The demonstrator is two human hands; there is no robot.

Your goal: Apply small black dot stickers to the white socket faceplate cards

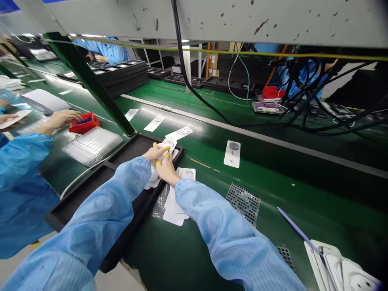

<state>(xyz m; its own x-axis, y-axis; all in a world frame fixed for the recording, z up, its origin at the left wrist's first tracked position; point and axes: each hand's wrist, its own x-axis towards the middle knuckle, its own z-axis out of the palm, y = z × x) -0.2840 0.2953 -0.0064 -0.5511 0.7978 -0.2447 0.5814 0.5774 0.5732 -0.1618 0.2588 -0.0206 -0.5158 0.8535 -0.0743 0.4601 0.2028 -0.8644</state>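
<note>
My left hand [154, 153], with yellow finger cots, is closed at the edge of a white rounded panel [169, 143] bearing a round part. My right hand [166, 169], also in yellow cots, pinches near the same panel's lower edge; the fingers partly cover it. Both hands are over the far right end of a black tray [121, 150]. Inside that tray, a pile of white panels [153, 182] lies beneath my hands. Beside the tray, partly under my right wrist, are another panel [187, 173] and several blank white pieces [174, 212] on clear bubbled plastic [160, 204].
Several panels, including one with a grey disc [233, 153], lie along the green bench [212, 194]. A black-dotted sheet [243, 202], purple tweezers [295, 226] and stacked panels [342, 266] are at right. A co-worker's hand [62, 119] reaches a red bin [85, 123]. A black cable [194, 91] hangs ahead.
</note>
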